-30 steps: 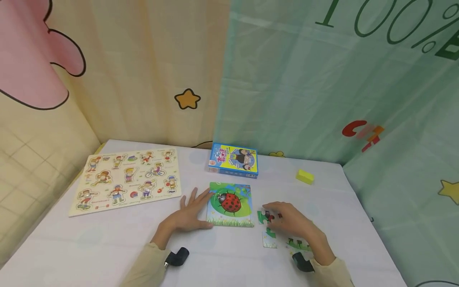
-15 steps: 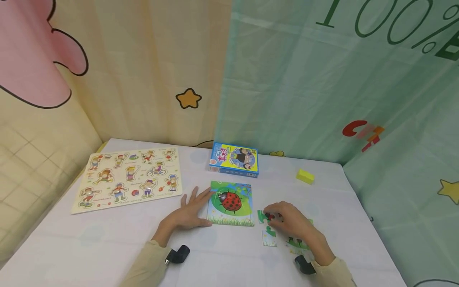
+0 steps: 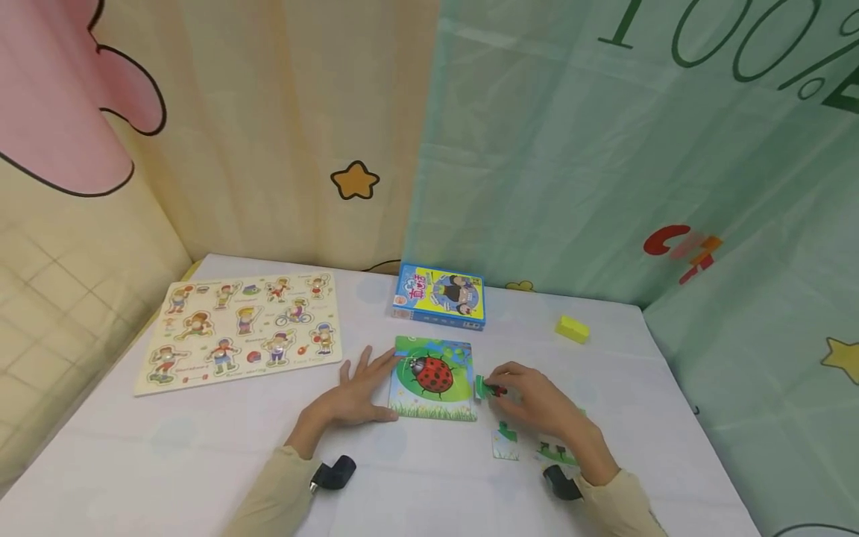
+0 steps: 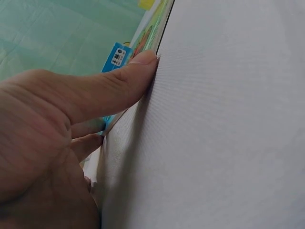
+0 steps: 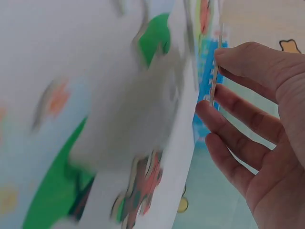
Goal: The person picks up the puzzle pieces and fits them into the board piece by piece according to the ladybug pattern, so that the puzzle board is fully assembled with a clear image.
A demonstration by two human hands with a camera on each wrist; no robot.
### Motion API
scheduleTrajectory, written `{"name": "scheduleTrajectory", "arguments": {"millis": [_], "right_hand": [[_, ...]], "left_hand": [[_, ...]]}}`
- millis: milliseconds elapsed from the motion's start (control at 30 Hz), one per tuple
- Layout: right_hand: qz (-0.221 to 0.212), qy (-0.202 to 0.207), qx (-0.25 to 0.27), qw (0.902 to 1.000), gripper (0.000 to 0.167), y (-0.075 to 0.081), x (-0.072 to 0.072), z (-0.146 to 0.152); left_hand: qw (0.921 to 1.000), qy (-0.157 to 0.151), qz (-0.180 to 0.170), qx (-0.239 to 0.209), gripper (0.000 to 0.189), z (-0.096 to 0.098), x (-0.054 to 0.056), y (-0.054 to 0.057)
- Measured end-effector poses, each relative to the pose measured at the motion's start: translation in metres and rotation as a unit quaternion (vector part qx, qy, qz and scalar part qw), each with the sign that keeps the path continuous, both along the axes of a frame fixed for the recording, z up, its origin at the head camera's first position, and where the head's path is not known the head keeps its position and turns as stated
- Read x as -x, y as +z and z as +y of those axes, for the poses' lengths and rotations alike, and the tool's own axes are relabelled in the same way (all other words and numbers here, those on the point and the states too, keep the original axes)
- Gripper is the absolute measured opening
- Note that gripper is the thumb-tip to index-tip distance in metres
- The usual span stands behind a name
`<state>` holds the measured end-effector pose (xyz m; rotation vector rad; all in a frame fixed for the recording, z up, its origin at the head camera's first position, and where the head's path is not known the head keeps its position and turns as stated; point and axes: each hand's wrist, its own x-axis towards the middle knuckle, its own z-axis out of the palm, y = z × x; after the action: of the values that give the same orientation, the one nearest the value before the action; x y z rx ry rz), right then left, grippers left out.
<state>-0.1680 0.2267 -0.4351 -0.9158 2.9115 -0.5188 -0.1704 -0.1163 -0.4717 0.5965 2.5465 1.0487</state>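
Note:
A square ladybug picture board (image 3: 432, 377) lies flat in the middle of the table. Along its left edge rests my left hand (image 3: 354, 397), fingers spread; in the left wrist view the thumb (image 4: 114, 90) touches the board's edge. My right hand (image 3: 537, 403) pinches a green and red jigsaw piece (image 3: 482, 388) between thumb and fingers, just beyond the board's right side. The right wrist view shows that piece edge-on, raised above the table. Below it lie a loose jigsaw piece (image 3: 505, 443) with green and flowers and more pieces (image 3: 558, 452), partly hidden under my right wrist.
A blue and yellow box (image 3: 439, 297) stands behind the ladybug board. At the left lies a large wooden peg puzzle (image 3: 244, 328) with sports figures. A small yellow block (image 3: 572, 329) sits at the back right. Curtains (image 3: 537, 149) hang close behind the table.
My right hand has lifted the jigsaw piece from the table and brought it slightly up and left, nearer the ladybug board. The left hand has stayed at the board's edge.

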Motion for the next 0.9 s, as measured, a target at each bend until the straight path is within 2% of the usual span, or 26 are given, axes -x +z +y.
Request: {"name": "scheduleTrajectory", "arguments": {"millis": [300,600,900], "right_hand": [[-0.017,0.047,0.003,0.9987,0.027,0.001,0.015,-0.051],[-0.014,0.058,-0.013,0.9981,0.029,-0.002,0.027,-0.101],[-0.005,0.047,-0.036,0.9982,0.029,-0.008,0.032,-0.12]], "left_hand": [[1.0,0.007,-0.004,0.001,0.094,0.001,-0.002,0.004],[0.9999,0.002,0.002,0.011,0.094,0.002,-0.001,0.004],[0.9999,0.006,0.001,0.014,0.095,0.002,-0.002,0.006]]}}
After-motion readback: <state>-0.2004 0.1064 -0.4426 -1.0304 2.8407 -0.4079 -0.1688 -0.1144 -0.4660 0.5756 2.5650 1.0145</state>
